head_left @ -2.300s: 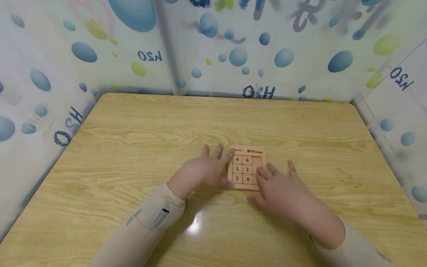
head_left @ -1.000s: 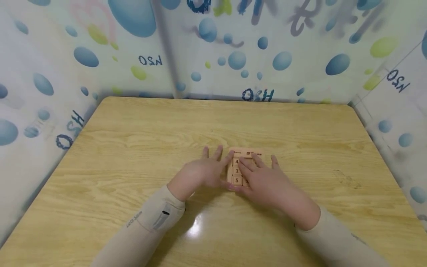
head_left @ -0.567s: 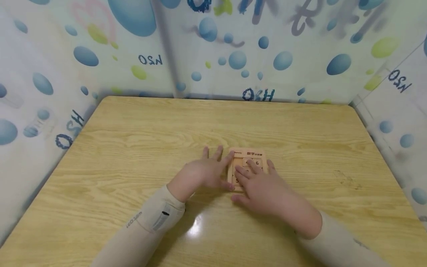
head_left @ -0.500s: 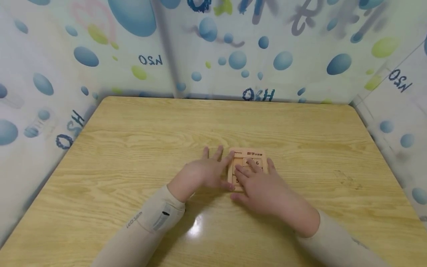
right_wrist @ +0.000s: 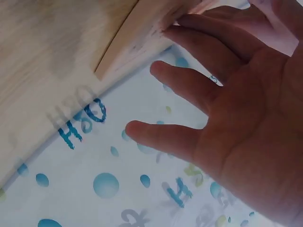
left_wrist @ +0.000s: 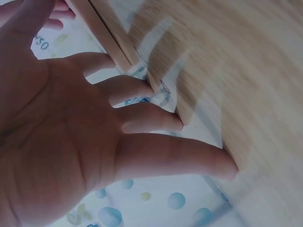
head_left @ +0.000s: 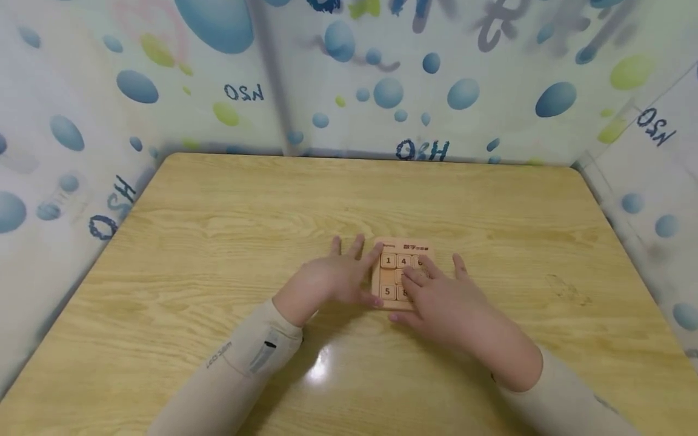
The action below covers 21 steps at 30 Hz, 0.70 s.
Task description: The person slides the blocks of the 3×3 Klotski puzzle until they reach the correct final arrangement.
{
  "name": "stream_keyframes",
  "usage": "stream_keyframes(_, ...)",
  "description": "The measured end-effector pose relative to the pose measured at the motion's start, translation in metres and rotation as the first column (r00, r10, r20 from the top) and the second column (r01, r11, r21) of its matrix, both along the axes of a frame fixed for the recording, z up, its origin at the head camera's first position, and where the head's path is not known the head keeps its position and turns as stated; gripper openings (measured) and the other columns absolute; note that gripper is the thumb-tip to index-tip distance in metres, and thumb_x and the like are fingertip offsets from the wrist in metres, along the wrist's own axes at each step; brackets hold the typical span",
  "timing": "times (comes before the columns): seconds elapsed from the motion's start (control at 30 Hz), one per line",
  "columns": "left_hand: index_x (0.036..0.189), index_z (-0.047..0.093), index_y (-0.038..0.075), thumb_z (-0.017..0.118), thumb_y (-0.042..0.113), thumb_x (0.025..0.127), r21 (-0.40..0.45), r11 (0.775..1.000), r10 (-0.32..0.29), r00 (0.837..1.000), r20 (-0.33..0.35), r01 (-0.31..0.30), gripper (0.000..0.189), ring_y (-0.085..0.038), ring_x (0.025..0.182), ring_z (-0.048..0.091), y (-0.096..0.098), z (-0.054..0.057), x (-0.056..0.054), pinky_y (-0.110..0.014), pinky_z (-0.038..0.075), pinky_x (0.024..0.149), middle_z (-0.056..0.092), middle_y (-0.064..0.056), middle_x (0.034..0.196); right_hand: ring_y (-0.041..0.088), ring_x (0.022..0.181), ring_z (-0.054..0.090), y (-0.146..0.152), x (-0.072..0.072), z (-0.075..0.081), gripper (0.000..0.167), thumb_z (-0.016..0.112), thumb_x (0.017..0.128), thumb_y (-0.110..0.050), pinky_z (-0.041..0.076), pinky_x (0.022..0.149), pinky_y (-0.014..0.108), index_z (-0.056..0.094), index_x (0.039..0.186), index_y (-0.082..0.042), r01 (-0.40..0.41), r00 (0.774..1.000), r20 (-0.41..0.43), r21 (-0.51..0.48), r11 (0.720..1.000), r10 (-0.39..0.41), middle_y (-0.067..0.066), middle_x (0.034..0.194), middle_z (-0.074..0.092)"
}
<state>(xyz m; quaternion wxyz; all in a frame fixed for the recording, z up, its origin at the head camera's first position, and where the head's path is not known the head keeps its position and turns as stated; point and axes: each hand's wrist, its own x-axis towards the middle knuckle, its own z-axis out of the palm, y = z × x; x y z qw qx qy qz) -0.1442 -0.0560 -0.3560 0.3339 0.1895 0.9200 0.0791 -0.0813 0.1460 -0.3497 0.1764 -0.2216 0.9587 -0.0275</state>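
A wooden number sliding puzzle (head_left: 386, 306) lies flat on the table. Its top row shows tile 1 (head_left: 388, 261), tile 4 (head_left: 403, 261) and a partly covered 6. Bare board shows at the left of the middle row, above tile 5 (head_left: 387, 292). My left hand (head_left: 340, 280) spreads along the puzzle's left side, index finger and thumb at its edge. My right hand (head_left: 455, 309) reaches over the right part, extended fingertips on the middle tiles, hiding several of them. In the right wrist view, the fingers of my right hand (right_wrist: 251, 109) look fairly straight over the puzzle (right_wrist: 137, 40).
The wood-grain table (head_left: 245, 212) stretches around the puzzle on all sides. Behind it and at both sides stand walls with blue and green dots (head_left: 388, 92) and lettering.
Since the earliest frame, tiles 4 and 6 have slid right and tile 1 up into the top-left corner. The bare spot is now middle left. My right hand shifted left, then slightly back right.
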Motion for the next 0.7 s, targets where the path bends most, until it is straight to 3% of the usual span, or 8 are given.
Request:
stream_keyframes(0.23,0.171,-0.002,0.038,0.070,0.067,0.094,0.000,1.000,-0.013,1.000,-0.005,0.013,0.110,-0.055,0.162,-0.010,0.0000,0.0028,0.0001,-0.094,0.024,0.108,-0.015,-0.005,0.180,0.039,0.166,0.021,-0.0099,0.0002,-0.0047,0.079,0.053,0.105,-0.064,0.002,0.127,0.082,0.039,0.165,-0.014,-0.019,0.999,0.033,-0.074,0.997,0.022,0.000,0.174,0.034)
stream_keyframes(0.47,0.171,-0.002,0.038,0.071,0.066,0.094,-0.008,1.000,-0.003,1.000,-0.014,0.003,0.110,-0.054,0.162,-0.010,0.0007,0.0033,-0.0011,-0.095,0.022,0.107,-0.015,-0.004,0.180,0.042,0.161,0.032,-0.0019,0.0036,0.0022,0.073,0.056,0.105,-0.061,0.010,0.125,0.084,0.054,0.156,-0.009,0.014,1.000,-0.027,-0.007,1.000,-0.014,0.007,0.167,0.047)
stream_keyframes(0.7,0.172,-0.001,0.038,0.070,0.065,0.094,0.001,1.000,-0.011,1.000,-0.010,0.011,0.109,-0.055,0.162,-0.010,-0.0011,0.0014,-0.0002,-0.094,0.023,0.109,-0.014,-0.006,0.180,0.041,0.161,0.034,-0.0079,0.0036,-0.0007,0.072,0.054,0.105,-0.061,0.012,0.124,0.085,0.053,0.158,-0.011,-0.009,1.000,-0.018,-0.043,0.999,0.008,0.005,0.167,0.048)
